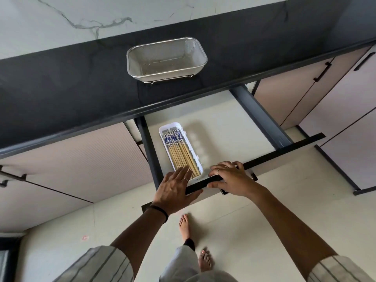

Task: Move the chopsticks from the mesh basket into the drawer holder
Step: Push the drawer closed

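Note:
The metal mesh basket (166,58) stands on the dark countertop with nothing visible inside it. Below it the drawer (223,127) is pulled out. A white holder (196,153) lies at the drawer's left side, filled with several bamboo chopsticks (181,151) whose far ends are blue and white. My left hand (176,190) is flat, fingers apart, over the drawer's front edge with fingertips at the near end of the holder. My right hand (230,178) curls over the drawer's black front rail (274,155), thumb under it.
The dark countertop (71,88) runs across the view, with a marble wall behind. Pale cabinet fronts with black handles (323,71) lie left and right of the drawer. My bare feet (186,226) stand on the light floor below the drawer front.

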`<state>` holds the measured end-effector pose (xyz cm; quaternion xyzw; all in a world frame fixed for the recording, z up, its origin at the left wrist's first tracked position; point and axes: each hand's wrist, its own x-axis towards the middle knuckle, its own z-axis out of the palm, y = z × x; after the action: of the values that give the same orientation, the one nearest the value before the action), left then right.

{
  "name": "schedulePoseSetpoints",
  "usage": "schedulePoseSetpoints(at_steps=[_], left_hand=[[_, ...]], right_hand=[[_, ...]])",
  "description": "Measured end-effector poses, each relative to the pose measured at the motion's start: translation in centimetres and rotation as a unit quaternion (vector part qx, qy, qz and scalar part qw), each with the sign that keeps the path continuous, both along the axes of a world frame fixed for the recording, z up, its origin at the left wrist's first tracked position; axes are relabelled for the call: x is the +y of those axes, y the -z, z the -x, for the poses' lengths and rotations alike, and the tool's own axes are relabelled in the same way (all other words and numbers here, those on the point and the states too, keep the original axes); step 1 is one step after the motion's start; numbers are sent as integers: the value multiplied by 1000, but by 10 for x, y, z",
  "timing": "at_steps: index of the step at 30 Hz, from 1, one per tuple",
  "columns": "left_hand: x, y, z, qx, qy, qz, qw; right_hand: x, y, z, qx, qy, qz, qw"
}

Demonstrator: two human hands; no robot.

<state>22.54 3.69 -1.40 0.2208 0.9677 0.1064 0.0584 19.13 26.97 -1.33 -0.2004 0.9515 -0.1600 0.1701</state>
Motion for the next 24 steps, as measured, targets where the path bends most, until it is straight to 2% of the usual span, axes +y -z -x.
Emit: schedulePoseSetpoints(at_steps=[9, 13, 16, 18, 20, 22, 24], left_hand=[[-30, -1, 93, -2, -60, 28, 998], [-43, -6, 136, 65, -55, 28, 996], [-46, -11, 152, 124, -74, 42, 989], [-45, -15, 158, 142, -101, 52, 983], [-46, -22, 165, 162, -111, 60, 979], [-79, -29, 224, 141, -144, 79, 976], [-82, -36, 238, 118, -165, 116, 972]], right_hand=[[-34, -1, 94, 38, 4, -4, 999], [-53, -4, 128, 73, 22, -39, 996], [-70, -1, 115, 147, 104, -34, 983], [-81, 4, 93, 180, 176, 30, 967], [-93, 11, 78, 157, 224, 91, 958], [-138, 16, 128, 80, 254, 152, 952], [-149, 13, 142, 23, 261, 171, 950]])
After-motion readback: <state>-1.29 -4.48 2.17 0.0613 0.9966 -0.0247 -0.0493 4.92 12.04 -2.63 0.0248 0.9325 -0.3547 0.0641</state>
